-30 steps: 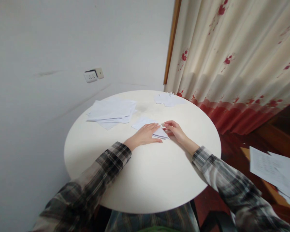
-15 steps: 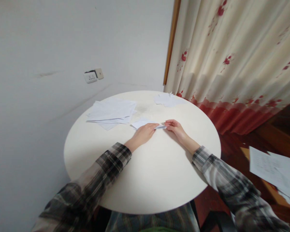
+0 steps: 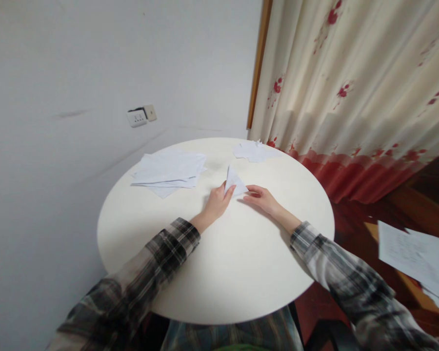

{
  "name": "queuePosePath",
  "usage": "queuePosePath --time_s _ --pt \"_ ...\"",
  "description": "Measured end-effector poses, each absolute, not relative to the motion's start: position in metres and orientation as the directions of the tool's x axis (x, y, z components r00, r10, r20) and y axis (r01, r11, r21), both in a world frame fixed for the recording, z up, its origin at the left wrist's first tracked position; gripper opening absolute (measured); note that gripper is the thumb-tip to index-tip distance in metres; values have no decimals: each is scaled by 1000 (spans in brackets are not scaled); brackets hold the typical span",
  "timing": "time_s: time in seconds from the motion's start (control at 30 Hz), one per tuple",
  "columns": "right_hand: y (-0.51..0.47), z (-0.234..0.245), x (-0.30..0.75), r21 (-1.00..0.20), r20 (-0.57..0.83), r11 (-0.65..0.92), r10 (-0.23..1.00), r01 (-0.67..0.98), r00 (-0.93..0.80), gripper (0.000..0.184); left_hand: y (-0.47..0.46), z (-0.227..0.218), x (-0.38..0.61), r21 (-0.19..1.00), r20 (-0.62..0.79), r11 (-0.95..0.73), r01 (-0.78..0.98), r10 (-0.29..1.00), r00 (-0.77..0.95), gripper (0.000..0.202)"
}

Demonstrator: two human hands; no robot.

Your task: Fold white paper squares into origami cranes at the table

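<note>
A folded white paper stands up as a small triangle near the middle of the round white table. My left hand grips its left edge, fingers closed round it. My right hand pinches the paper's lower right corner against the tabletop. Both arms wear plaid sleeves.
A loose stack of white sheets lies at the table's back left. A small heap of folded papers sits at the far edge by the red-flowered curtain. More sheets rest on dark wooden furniture at right. A wall socket is behind.
The paper lay flat under my left palm; now it is folded up and lifted into an upright triangle, held between both hands, which moved slightly away from me.
</note>
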State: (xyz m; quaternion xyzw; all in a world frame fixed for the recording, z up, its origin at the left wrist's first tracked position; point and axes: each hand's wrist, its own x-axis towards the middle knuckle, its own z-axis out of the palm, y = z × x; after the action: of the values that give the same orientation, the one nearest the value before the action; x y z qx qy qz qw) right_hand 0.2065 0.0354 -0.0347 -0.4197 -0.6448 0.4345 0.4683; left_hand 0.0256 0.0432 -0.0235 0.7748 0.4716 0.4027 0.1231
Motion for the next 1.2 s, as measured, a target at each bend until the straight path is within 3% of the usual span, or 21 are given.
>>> queuePosePath --time_s 0.2,0.5,0.77,0.9,1.0,1.07,1.2 --pt "37 -36 204 -975 219 223 958 -4 -185 29 43 -27 24 545 499 -545 637 821 276 37" --pt "31 -23 209 -959 204 214 976 -184 73 23 44 -27 17 498 564 -686 531 721 402 48" --pt "36 -25 213 -945 154 199 971 -260 181 24 43 -28 15 516 644 -731 447 675 360 48" --pt "36 -25 213 -936 90 144 980 -321 178 25 43 -26 15 409 743 -775 481 589 317 44" --pt "33 -25 212 -967 4 29 995 -253 99 23 42 -23 16 292 845 -788 542 478 240 36" --pt "31 -25 210 -994 -15 -9 998 -108 56 20 41 -21 16 239 889 -793 561 411 202 29" --pt "31 -26 209 -940 140 145 989 308 -39 14 40 -17 19 200 896 -809 552 380 231 18"
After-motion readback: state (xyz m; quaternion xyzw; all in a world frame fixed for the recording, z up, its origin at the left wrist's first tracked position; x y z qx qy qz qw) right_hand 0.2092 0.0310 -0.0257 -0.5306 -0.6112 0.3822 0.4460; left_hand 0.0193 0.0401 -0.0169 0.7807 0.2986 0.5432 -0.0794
